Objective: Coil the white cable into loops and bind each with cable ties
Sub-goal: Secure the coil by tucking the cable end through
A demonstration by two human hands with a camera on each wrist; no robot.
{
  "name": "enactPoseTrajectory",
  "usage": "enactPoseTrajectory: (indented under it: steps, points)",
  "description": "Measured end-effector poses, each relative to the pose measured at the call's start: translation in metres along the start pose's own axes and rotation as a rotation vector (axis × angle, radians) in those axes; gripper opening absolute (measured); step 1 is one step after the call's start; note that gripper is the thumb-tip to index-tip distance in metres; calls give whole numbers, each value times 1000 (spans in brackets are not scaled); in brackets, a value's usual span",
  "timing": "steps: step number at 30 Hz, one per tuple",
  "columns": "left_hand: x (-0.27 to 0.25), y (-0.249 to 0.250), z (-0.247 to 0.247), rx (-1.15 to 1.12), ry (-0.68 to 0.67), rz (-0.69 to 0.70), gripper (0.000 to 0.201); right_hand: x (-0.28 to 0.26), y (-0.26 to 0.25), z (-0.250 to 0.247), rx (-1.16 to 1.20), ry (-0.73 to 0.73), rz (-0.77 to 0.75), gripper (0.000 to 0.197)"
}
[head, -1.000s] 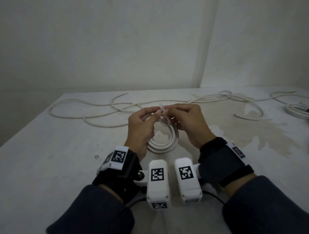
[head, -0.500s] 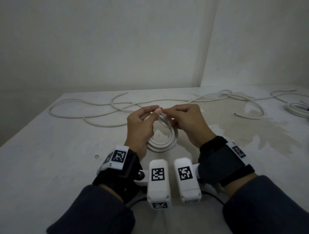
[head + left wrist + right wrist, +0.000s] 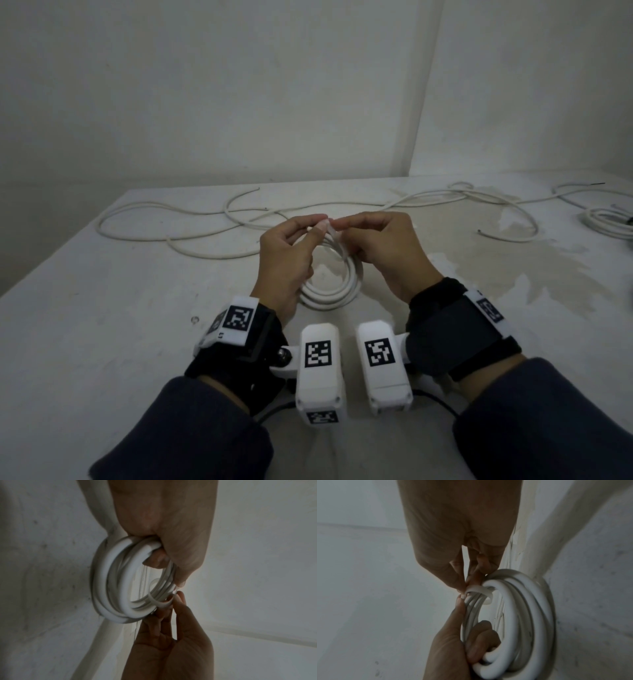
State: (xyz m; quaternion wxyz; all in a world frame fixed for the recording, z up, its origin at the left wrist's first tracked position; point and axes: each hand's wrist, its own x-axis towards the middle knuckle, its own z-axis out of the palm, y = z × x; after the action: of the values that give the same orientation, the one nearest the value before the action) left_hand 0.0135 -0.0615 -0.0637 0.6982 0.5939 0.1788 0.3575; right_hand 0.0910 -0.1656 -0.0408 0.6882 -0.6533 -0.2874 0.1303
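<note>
Left hand (image 3: 286,263) grips the coil (image 3: 337,291), fingers curled through it; right hand (image 3: 383,246) pinches the cable tie (image 3: 479,589). Only the wrist views show the tie looped around the strands; the head view alone shows loose cable (image 3: 178,236) on the table (image 3: 102,325).

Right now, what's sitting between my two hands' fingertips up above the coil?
In both wrist views, a cable tie looped around the coiled white cable, pinched by the left hand and the right hand.

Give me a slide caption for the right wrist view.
Both hands loop a cable tie around a coiled white cable.
</note>
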Motion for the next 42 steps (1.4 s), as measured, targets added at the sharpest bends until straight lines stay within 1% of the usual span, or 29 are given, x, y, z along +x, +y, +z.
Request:
enactPoseTrajectory:
  steps: [5,11,14,18,23,28,42]
  points:
    - [0,1,0,15,-20,15,9,1,1,1,29,17,-27,13]
    - [-1,2,-1,66,-53,57,6,1,2,0,31,41,-64,15]
    - [-1,2,-1,53,-23,40,10,0,3,1,40,22,-70,14]
    - [-1,2,-1,24,32,9,6,-1,2,1,50,-41,-66,7]
    - [0,4,-1,9,69,3,4,-1,0,-1,-24,-97,-69,21]
    - [1,3,-2,-3,67,-10,10,-1,0,0,-82,-69,-113,20]
    - [-2,6,-2,-26,23,-40,8,-1,-1,-3,-194,-21,-134,20]
